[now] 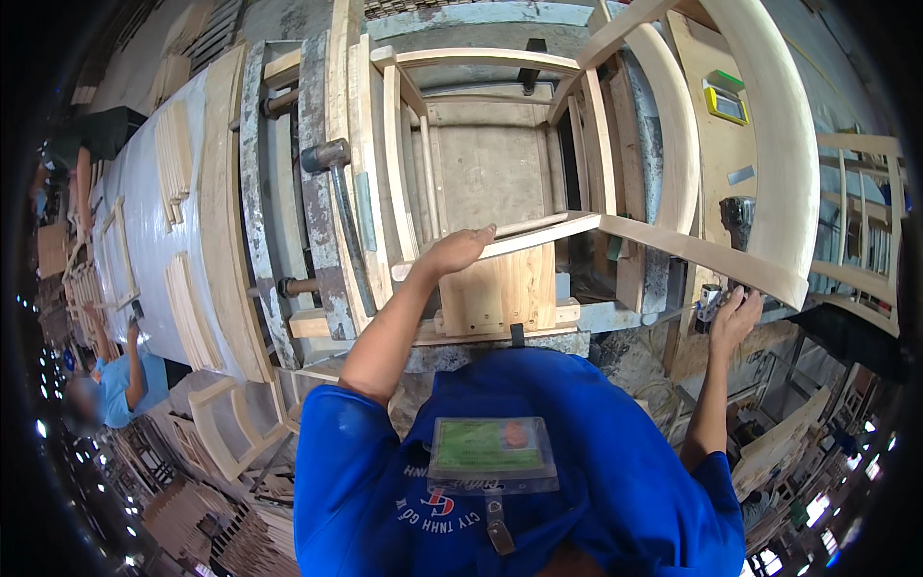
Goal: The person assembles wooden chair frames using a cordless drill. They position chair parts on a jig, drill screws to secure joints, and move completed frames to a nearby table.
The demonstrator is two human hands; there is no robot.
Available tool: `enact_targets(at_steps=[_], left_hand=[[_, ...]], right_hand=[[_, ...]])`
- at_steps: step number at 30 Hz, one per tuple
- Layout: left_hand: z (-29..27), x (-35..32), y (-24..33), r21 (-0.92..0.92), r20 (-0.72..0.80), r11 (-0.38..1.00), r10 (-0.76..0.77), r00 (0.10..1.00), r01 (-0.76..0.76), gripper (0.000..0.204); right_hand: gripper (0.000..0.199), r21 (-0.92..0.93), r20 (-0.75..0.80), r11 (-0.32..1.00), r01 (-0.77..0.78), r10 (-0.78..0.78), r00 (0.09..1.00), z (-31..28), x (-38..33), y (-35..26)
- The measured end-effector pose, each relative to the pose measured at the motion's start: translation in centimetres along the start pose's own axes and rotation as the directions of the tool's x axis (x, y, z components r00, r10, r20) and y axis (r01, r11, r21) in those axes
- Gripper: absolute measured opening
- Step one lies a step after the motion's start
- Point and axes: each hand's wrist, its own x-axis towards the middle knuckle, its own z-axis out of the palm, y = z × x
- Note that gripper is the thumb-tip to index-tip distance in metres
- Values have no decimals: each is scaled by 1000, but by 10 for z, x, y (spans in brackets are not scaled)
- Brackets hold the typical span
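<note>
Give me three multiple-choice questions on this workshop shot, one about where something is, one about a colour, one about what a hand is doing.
1. Where does the hammer lie?
A. To the left of the wooden chair frame, on the metal press
B. On the floor
C. In the right hand

2. What colour is the person's shirt?
A. Red
B. Blue
C. White

3. What is the left hand doing?
A. Gripping the hammer
B. Resting on a rail of the chair frame
C. Hanging free at the side

Answers: 1 A, the hammer's head and handle lie on the grey metal beside the frame. 2 B, the shirt is plainly blue. 3 B, the fingers lie on the pale wooden rail, while the right hand reaches a small metal part at the bench edge.
</note>
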Motion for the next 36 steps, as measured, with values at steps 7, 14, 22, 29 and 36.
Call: enact_targets(at_steps=[7, 14, 22, 29, 36], left_hand=[[-31, -9, 9, 327, -105, 944, 2, 994, 33, 73], [-35, -27, -11, 737, -57, 674, 124, 991, -42, 74], [-27, -32, -21, 773, -123, 634, 186, 975, -24, 74], [-46, -20, 21, 778, -136, 628, 131, 982, 24, 75], [-25, -33, 2, 778, -121, 628, 117, 986, 21, 74]], right_hand=[[63, 866, 274, 392, -310, 145, 951, -10, 26, -61], [80, 825, 229, -474, -308, -219, 949, -11, 61, -165], [56, 743, 357, -595, -307, -36, 933, -11, 46, -173], [51, 767, 326, -620, -168, 151, 933, 8, 91, -184], [47, 871, 276, -452, -190, 132, 952, -5, 48, -178]])
